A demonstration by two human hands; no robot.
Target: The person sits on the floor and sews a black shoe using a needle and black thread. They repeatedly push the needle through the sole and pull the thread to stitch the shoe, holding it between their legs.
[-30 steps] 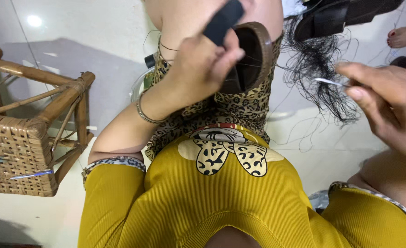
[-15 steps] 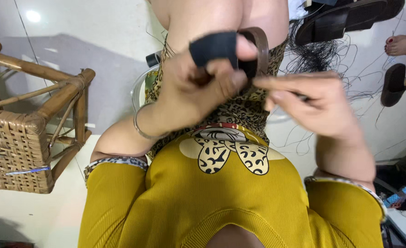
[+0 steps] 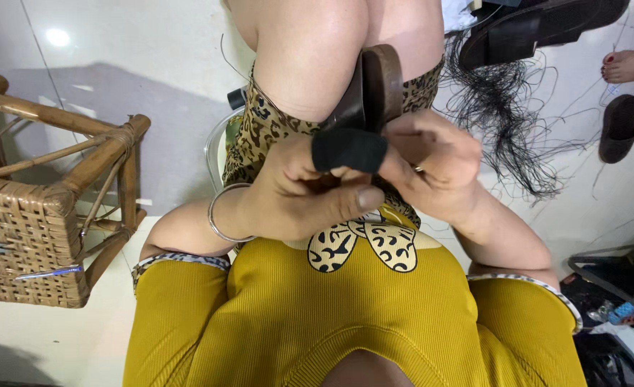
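Far left, on the pale tiled floor [image 3: 152, 43]: a woven cane stool [image 3: 37, 215] with a bamboo frame, well apart from the work, a couple of thin tools tucked into its weave. Nearer the middle: the left hand [image 3: 295, 193], a silver bangle [image 3: 220, 215] on its wrist, curled and closed, thumb laid across towards the right, one finger capped by a black fabric finger cover [image 3: 348, 149]. Pressed just above and against those fingers: a dark brown shoe sole [image 3: 374, 89], stood on edge, wedged between the bare knees over the leopard-print shorts [image 3: 260, 136]; long axis running up and away from the chest, lower end buried in the grip, upper end clear. Immediately right, touching the left: the right hand [image 3: 431, 165], also closed, fingers pinched at the sole's lower edge; hidden whether a needle or thread sits in that pinch, so cannot tell. Both equally near the sole, one on each side, the sole dead centre and straight ahead of the yellow ribbed top [image 3: 346, 322]. Further right, on the floor: a loose tangle of black thread [image 3: 503, 122], a black sandal [image 3: 532, 29] at the top edge, another dark shoe piece [image 3: 620, 127] beside someone else's bare foot [image 3: 628, 66], all well apart from the grip.
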